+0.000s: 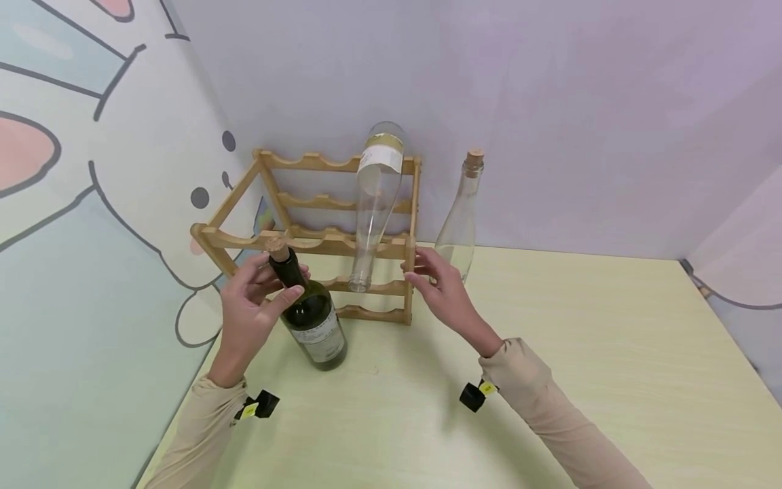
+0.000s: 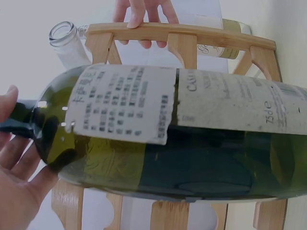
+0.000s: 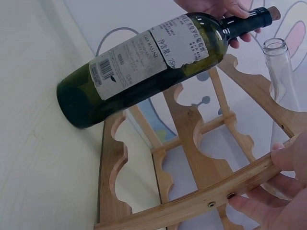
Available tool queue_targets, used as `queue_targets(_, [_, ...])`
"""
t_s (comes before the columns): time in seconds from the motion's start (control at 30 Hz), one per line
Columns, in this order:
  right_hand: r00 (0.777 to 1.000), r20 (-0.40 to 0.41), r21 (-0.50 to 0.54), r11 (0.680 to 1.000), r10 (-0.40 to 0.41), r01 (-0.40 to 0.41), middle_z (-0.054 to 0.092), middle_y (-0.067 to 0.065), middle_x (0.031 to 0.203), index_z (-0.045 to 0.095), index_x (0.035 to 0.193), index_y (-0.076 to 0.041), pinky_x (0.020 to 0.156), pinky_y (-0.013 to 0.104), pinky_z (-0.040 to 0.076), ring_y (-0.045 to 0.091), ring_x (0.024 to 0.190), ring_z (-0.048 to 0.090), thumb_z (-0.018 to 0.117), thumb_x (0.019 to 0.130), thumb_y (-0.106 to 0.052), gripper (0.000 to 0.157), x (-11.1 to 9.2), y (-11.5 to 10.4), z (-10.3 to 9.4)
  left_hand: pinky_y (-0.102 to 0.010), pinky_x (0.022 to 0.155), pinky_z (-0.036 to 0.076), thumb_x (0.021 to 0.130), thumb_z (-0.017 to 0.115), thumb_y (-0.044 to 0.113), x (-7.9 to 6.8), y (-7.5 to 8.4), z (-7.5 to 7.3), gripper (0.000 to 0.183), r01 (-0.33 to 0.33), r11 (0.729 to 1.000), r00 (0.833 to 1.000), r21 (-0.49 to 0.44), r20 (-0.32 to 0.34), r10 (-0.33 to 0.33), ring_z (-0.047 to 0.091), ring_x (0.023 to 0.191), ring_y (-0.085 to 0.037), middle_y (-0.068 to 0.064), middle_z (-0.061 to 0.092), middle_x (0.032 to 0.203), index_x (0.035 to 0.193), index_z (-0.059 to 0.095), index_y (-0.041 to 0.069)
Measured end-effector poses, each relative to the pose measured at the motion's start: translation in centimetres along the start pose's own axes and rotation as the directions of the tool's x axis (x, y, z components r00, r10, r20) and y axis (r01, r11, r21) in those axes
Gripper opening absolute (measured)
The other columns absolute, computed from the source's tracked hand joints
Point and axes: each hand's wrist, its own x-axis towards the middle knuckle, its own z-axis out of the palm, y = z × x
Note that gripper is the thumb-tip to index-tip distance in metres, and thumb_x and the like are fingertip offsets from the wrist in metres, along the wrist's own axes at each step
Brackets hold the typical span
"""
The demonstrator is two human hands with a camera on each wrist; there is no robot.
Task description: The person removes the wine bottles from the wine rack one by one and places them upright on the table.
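My left hand grips a dark green wine bottle by its neck, in front of the left part of a wooden wine rack. A cork sits in that bottle's mouth, and pale printed labels show on its side. With its fingers and thumb, my right hand holds the right front upright of the rack. On the rack's top tier lies a clear glass bottle, its open neck toward me. Behind my right hand stands a second clear bottle with a cork in it.
The rack stands on a pale wooden table, close to the back wall. At the left rises a wall with a painted cartoon. Small black wrist cameras are strapped to both sleeves.
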Motion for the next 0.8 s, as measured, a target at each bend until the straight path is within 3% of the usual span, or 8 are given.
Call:
queue_targets(0.17, [1.0, 0.012, 0.003, 1.0, 0.019, -0.019, 0.066, 0.012, 0.11, 0.055, 0.122, -0.005, 0.087, 0.038, 0.053, 0.024, 0.104, 0.062, 0.06, 0.092, -0.008, 0.031, 0.0, -0.2, -0.2, -0.026, 0.082, 0.054, 0.08, 0.061, -0.019, -0.1, 0.4, -0.7, 0.042, 0.015, 0.999, 1.0, -0.045, 0.018, -0.014, 0.063, 0.102, -0.022, -0.018, 0.064, 0.108, 0.121, 0.053, -0.013])
queue_targets(0.33, [0.994, 0.017, 0.027, 0.994, 0.104, -0.105, 0.064, 0.01, 0.113, 0.055, 0.124, -0.006, 0.094, 0.039, 0.049, 0.021, 0.108, 0.059, 0.063, 0.09, -0.005, 0.035, -0.3, -0.8, -0.7, -0.023, 0.083, 0.053, 0.082, 0.057, -0.018, 0.1, 0.7, -1.3, 0.036, 0.004, 0.999, 0.999, -0.051, -0.042, -0.006, 0.06, 0.106, -0.018, -0.009, 0.062, 0.111, 0.117, 0.058, -0.011])
queue_targets(0.53, [0.984, 0.025, 0.029, 0.984, 0.177, -0.177, 0.059, 0.009, 0.122, 0.051, 0.131, -0.008, 0.1, 0.037, 0.045, 0.022, 0.116, 0.055, 0.064, 0.09, -0.007, 0.043, -0.9, -2.0, -0.9, -0.031, 0.086, 0.053, 0.087, 0.054, -0.013, 0.5, 0.8, -2.1, 0.028, -0.002, 0.997, 0.992, -0.077, -0.126, -0.008, 0.058, 0.105, -0.026, -0.019, 0.062, 0.108, 0.114, 0.053, -0.02])
queue_targets(0.63, [0.983, 0.009, 0.033, 0.983, 0.183, -0.183, 0.057, 0.008, 0.124, 0.05, 0.132, -0.008, 0.099, 0.04, 0.045, 0.025, 0.116, 0.055, 0.064, 0.09, -0.008, 0.044, -1.2, -2.4, -0.9, -0.034, 0.084, 0.054, 0.089, 0.054, -0.011, 0.7, 0.6, -2.6, 0.027, -0.002, 0.995, 0.978, -0.102, -0.208, -0.019, 0.058, 0.101, -0.031, -0.024, 0.062, 0.104, 0.113, 0.051, -0.022])
queue_targets(0.8, [0.986, -0.021, 0.05, 0.985, 0.168, -0.166, 0.057, 0.009, 0.124, 0.053, 0.13, -0.008, 0.096, 0.038, 0.048, 0.027, 0.112, 0.057, 0.065, 0.089, -0.007, 0.042, -1.6, -2.9, -1.1, -0.032, 0.077, 0.057, 0.088, 0.058, -0.007, 0.9, 0.2, -3.8, 0.026, 0.02, 0.993, 0.924, -0.117, -0.377, -0.063, 0.059, 0.095, -0.031, -0.025, 0.061, 0.1, 0.11, 0.054, -0.02])
